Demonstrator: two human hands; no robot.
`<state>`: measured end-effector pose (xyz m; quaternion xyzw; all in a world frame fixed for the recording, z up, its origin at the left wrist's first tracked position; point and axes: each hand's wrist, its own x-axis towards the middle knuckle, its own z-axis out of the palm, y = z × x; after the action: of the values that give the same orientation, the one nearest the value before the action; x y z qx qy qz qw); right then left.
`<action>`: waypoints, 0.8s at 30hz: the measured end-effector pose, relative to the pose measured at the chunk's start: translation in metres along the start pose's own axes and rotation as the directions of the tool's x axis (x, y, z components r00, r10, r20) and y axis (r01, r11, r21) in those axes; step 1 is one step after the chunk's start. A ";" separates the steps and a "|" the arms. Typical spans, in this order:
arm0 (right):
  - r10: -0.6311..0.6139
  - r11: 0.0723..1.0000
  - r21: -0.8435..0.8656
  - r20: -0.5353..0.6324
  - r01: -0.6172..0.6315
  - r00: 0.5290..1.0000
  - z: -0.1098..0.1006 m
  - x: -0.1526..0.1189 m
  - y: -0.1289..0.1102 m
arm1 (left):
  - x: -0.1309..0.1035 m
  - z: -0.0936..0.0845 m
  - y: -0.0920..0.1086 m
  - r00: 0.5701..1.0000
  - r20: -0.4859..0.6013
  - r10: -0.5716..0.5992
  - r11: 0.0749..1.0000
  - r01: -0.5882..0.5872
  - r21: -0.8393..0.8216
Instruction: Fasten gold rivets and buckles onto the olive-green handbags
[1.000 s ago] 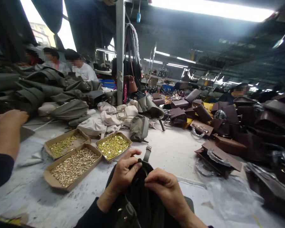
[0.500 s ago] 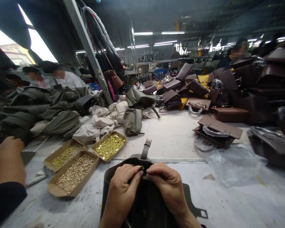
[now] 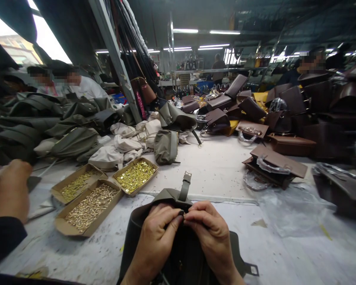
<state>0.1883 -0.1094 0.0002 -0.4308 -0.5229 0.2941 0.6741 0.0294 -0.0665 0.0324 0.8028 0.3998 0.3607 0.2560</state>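
A dark olive bag (image 3: 133, 233) lies open in front of me, with a buckled strap (image 3: 185, 186) sticking up from its far edge. My left hand (image 3: 160, 233) pinches a small dark piece at the bag's opening between thumb and forefinger. Right beside it, my right hand (image 3: 209, 229) is closed in a pinch, its fingertips almost touching the left ones; a tiny gold-coloured bit shows between them, too small to make out.
To the left stand cardboard trays of gold studs (image 3: 89, 208) and shiny yellow pieces (image 3: 135, 176). Another person's arm (image 3: 13, 192) is at the far left. Olive bags (image 3: 74, 144) and brown bags (image 3: 277, 164) are piled behind, beside clear plastic (image 3: 293, 209).
Both hands stay pinched at the bag's opening, their fingertips now closer together. The bag's far edge has risen behind my left hand. The camera view has shifted slightly.
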 end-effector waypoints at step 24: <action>0.035 0.998 -0.053 -0.025 -0.036 0.999 0.000 -0.002 -0.003 | -0.002 0.001 0.004 0.985 -0.077 0.157 0.983 -0.148 0.107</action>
<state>0.1879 -0.1126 0.0023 -0.4614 -0.5147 0.2870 0.6632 0.0311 -0.0704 0.0340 0.8268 0.3653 0.3927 0.1694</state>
